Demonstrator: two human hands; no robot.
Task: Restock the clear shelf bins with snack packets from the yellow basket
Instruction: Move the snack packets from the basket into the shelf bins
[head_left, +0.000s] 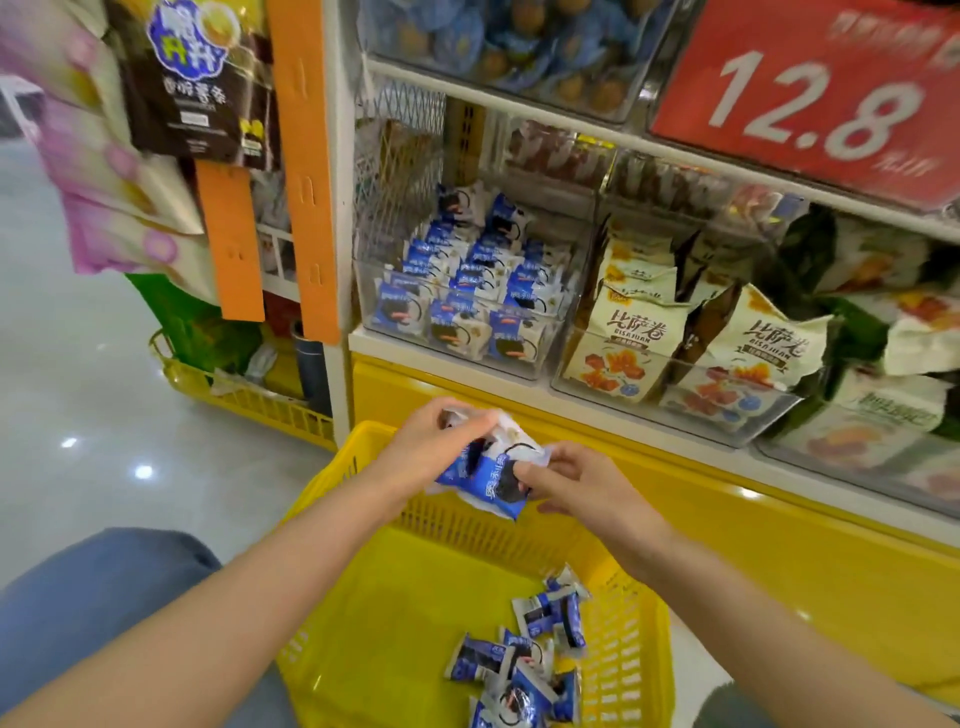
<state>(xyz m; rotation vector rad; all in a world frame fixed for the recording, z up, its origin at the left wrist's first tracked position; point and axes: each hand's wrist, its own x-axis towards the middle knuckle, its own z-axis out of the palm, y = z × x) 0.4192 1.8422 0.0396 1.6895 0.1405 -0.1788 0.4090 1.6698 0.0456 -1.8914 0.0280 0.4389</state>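
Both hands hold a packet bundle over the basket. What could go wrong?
1. The blue-and-white packets are bunched between left hand and right hand; one may slip from the grip back into the yellow basket.
2. The matching clear bin already looks nearly full; additions may topple its upright rows.

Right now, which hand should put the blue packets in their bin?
Probably the left hand: it grips the blue packets straight below the clear bin; the right hand holds them too, but farther right.

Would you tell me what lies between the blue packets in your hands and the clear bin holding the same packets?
In the head view, only the yellow base panel and white shelf ledge separate the held packets from that bin.
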